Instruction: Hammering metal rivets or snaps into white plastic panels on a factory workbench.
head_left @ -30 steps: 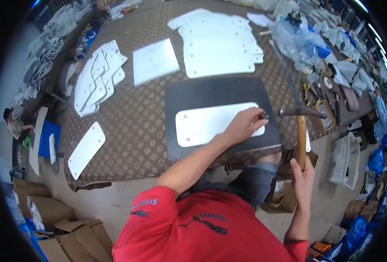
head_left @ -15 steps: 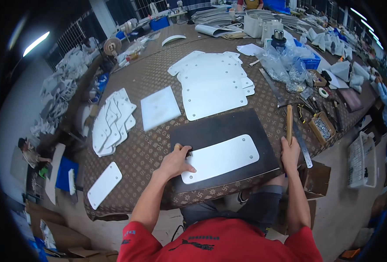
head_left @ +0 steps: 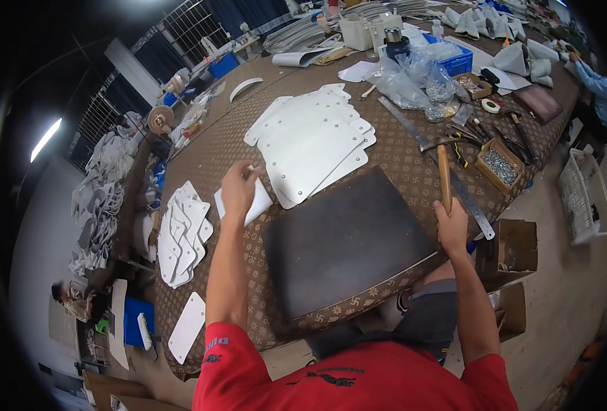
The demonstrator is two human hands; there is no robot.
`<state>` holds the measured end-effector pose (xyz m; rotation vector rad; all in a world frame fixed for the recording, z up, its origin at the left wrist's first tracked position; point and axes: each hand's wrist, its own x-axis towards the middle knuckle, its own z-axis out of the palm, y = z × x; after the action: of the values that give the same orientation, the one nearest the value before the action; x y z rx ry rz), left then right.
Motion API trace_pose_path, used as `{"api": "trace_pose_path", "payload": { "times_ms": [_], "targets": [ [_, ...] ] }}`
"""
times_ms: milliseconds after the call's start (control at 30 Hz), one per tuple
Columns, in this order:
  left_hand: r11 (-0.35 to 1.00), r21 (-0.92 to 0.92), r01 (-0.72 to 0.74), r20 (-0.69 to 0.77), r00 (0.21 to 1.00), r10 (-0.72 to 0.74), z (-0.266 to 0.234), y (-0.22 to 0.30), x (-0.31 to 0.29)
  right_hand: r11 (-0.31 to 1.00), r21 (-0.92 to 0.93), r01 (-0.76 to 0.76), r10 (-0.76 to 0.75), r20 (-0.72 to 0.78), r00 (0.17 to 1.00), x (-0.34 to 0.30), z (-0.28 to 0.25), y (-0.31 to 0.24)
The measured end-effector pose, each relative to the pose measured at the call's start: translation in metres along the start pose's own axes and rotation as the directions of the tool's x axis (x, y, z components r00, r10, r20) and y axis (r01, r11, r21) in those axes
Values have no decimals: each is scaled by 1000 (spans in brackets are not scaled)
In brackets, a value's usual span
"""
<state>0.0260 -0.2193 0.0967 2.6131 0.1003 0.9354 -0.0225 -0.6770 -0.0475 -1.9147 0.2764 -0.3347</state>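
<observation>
My right hand (head_left: 452, 222) is wrapped round the wooden handle of a hammer (head_left: 444, 175), upright by the right edge of a dark flat board (head_left: 351, 240). No panel lies on that board. My left hand (head_left: 240, 186) is over a white square pad (head_left: 257, 207), partly covering it, beside a stack of white panels (head_left: 313, 144) with metal studs near their edges. Its fingers are loosely bent and apart, with nothing visible held. Smaller studded white panels (head_left: 183, 236) lie fanned out at the left, and a single white panel (head_left: 187, 327) sits nearer the table's front-left edge.
A steel ruler (head_left: 471, 205) lies right of the hammer. Beyond it are a box of small metal pieces (head_left: 501, 166), hand tools (head_left: 516, 133), plastic bags (head_left: 413, 85) and a blue crate (head_left: 456, 60). A white basket (head_left: 584, 198) stands off the table's right side.
The panel under my left hand has gone from the board. That hand has moved away and left, over the pad. The large stack's top panels lie differently. My right hand keeps the hammer.
</observation>
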Motion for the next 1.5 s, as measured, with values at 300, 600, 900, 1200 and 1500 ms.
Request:
{"api": "trace_pose_path", "payload": {
  "times_ms": [300,600,900,1200,1500],
  "targets": [
    [773,370,516,63,816,-575,-108,-162,-113,998,-10,56,-56,36,998,2,4,4],
    [342,57,938,-434,332,-837,-215,-345,-201,968,238,-79,58,93,994,6,9,3],
    [204,-451,869,-239,103,-966,-197,-391,-226,986,145,-83,85,-6,996,5,16,-1],
    [481,-792,376,-441,193,-877,-242,-350,-210,981,159,-114,111,24,993,9,13,1],
    [625,-743,240,-287,730,-621,-251,-131,-132,970,212,-119,103,88,991,4,4,2]
  ]
}}
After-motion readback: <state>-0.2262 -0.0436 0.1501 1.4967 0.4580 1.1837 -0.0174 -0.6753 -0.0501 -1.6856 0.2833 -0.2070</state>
